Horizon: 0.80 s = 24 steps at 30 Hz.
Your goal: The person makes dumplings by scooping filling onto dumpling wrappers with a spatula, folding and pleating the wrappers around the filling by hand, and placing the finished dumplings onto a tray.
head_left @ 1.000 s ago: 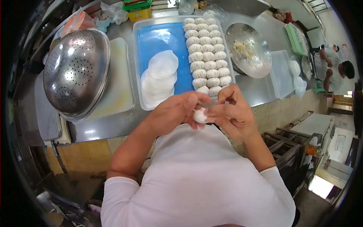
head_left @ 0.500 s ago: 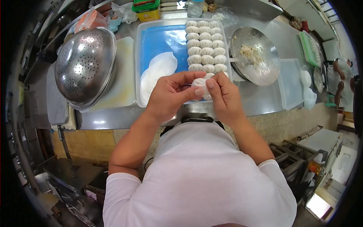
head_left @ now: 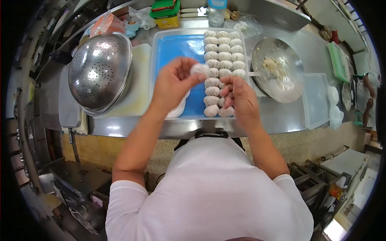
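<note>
A pleated white dumpling (head_left: 200, 70) is pinched between the thumb and fingers of my left hand (head_left: 173, 82), raised over the tray. My right hand (head_left: 242, 98) hovers above the lower dumpling rows, fingers loosely curled and apart, nothing seen in them. Beneath both hands lies a plastic tray (head_left: 177, 42) with a blue base. Rows of finished dumplings (head_left: 224, 48) fill its right side, some of them hidden by my right hand. Thin white dough wrappers (head_left: 179, 109) show at the tray's lower left, mostly covered by my left hand and forearm.
Right of the tray, a metal bowl (head_left: 295, 86) holds pale filling (head_left: 275, 68). A perforated steel colander (head_left: 98, 72) lies upside down on a cutting board (head_left: 141, 86) at left. Behind stand a green-and-yellow tub (head_left: 165, 16) and a bottle (head_left: 216, 16). A person (head_left: 366, 96) is at far right.
My hands have separated: the left carries the dumpling up and left, while the right has let go and moved slightly down. The view has shifted, uncovering the lower dumplings.
</note>
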{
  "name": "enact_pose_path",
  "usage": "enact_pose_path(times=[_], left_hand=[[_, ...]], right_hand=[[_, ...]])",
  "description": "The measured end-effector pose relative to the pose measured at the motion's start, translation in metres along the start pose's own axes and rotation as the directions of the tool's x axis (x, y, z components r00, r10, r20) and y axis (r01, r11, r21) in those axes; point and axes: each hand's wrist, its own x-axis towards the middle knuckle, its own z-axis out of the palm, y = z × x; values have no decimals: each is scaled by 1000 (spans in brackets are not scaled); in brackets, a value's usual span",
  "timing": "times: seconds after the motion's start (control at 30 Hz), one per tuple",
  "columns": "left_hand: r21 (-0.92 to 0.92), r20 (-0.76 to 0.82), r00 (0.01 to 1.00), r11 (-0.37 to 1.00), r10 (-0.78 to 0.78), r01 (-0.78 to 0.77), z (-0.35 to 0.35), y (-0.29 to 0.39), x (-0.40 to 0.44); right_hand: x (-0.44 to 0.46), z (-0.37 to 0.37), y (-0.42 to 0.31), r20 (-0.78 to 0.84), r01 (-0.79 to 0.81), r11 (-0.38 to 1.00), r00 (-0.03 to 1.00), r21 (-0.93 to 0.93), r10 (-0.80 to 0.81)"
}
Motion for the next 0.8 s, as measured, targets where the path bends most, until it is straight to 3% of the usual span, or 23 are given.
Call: enact_pose_path(times=[0.07, 0.1, 0.17, 0.2, 0.27, 0.47, 0.57, 0.73, 0.8], left_hand=[[502, -69, 997, 865, 17, 20, -19, 10, 30], [502, -70, 997, 865, 21, 17, -24, 11, 46], [726, 41, 960, 652, 277, -220, -32, 6, 76], [724, 43, 959, 653, 280, -223, -36, 1, 92], [812, 169, 928, 486, 333, -322, -41, -12, 119], [833, 280, 844, 322, 457, -451, -37, -41, 152], [808, 237, 845, 386, 479, -446, -33, -46, 155], [834, 239, 861, 359, 449, -419, -27, -48, 154], [837, 244, 853, 344, 461, -426, -27, -48, 149]], right_hand=[[-2, -8, -5, -10, 61, 982, 998, -177, -64], [-5, -8, -7, -21, 56, 976, 998, -211, -62], [-10, -14, -4, 5, 65, 966, 998, -249, -66], [-14, -16, -3, 29, 71, 956, 997, -285, -66], [-21, -15, -2, 30, 78, 960, 997, -268, -72], [-39, -21, 0, -37, 68, 957, 996, -282, -82], [-44, -23, 0, -72, 61, 951, 994, -303, -86], [-42, -18, -1, -71, 45, 944, 995, -328, -72], [-34, -13, -7, -30, 65, 905, 996, -421, -85]])
